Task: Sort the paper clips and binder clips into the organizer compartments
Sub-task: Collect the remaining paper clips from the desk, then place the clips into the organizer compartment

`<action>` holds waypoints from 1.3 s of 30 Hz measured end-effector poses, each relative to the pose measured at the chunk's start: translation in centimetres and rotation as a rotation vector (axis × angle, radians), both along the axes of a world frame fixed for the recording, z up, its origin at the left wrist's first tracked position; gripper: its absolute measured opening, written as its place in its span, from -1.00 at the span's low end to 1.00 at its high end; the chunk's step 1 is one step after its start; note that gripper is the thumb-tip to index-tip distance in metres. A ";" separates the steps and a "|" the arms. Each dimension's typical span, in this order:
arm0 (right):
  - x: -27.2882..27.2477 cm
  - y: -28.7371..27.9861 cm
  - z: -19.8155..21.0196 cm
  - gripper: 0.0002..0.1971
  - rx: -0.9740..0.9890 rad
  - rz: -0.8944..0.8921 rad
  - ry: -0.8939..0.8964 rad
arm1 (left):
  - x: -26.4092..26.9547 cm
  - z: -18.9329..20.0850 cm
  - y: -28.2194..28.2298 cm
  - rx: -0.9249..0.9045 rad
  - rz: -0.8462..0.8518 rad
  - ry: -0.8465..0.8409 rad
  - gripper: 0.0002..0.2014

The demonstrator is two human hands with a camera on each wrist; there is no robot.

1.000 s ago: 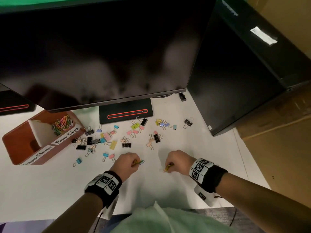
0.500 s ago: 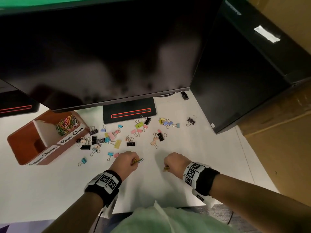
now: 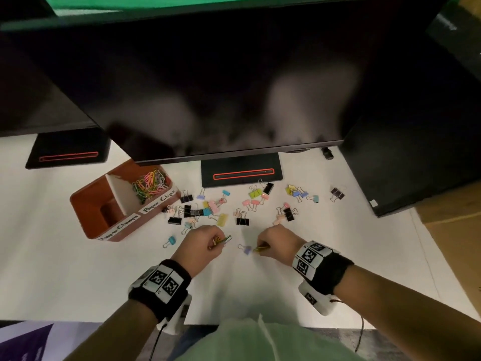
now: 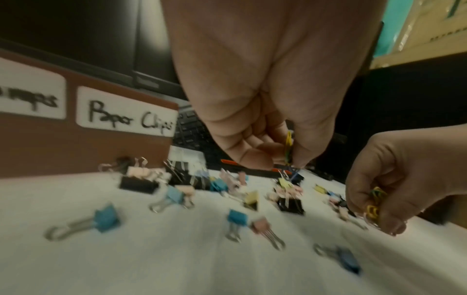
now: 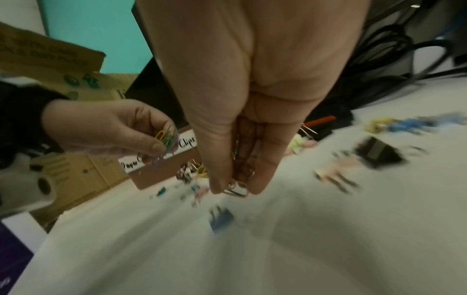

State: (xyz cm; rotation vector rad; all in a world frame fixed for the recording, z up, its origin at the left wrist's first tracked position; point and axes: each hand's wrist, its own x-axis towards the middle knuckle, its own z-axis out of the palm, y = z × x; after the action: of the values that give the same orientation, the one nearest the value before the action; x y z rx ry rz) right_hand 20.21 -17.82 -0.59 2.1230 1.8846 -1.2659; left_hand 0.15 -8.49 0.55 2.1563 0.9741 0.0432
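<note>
My left hand (image 3: 208, 241) pinches a small bunch of coloured paper clips (image 3: 224, 240), also plain in the right wrist view as paper clips (image 5: 168, 137). My right hand (image 3: 273, 243) pinches more paper clips (image 3: 261, 248), yellow and green ones (image 4: 375, 201) in the left wrist view. Between the hands a purple binder clip (image 3: 245, 248) lies on the white desk (image 3: 78, 269). Coloured and black binder clips (image 3: 221, 212) are scattered beyond the hands. The brown organizer (image 3: 88, 207) stands at the left; its "Paper Clips" compartment (image 3: 149, 183) holds a pile of paper clips.
A large dark monitor (image 3: 208, 87) overhangs the back of the desk, its stand base (image 3: 240, 173) behind the clips. A black computer case (image 3: 416, 157) stands at the right. A second stand base (image 3: 67, 155) is at far left. The desk's front edge is near my body.
Both hands have drifted slightly forward and left while still pinching paper clips. A purple binder clip now shows on the desk between them.
</note>
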 end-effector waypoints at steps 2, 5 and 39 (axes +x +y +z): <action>-1.4 2.7 1.6 -0.77 0.059 0.009 0.012 | -1.8 1.2 1.7 0.027 0.050 -0.013 -0.95; -3.8 7.5 4.3 -0.78 0.193 0.009 0.058 | -4.7 3.4 5.2 0.062 0.190 -0.013 -0.95; -9.5 18.0 -0.4 -0.51 0.134 0.072 0.003 | -6.7 -3.8 8.6 0.186 -0.045 0.228 -0.44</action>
State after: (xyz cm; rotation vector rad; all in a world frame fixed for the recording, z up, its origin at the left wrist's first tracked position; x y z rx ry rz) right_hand 10.74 0.17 -0.97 2.0926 2.0824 -1.1602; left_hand -6.55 0.07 -3.27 2.3920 1.0860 -0.1412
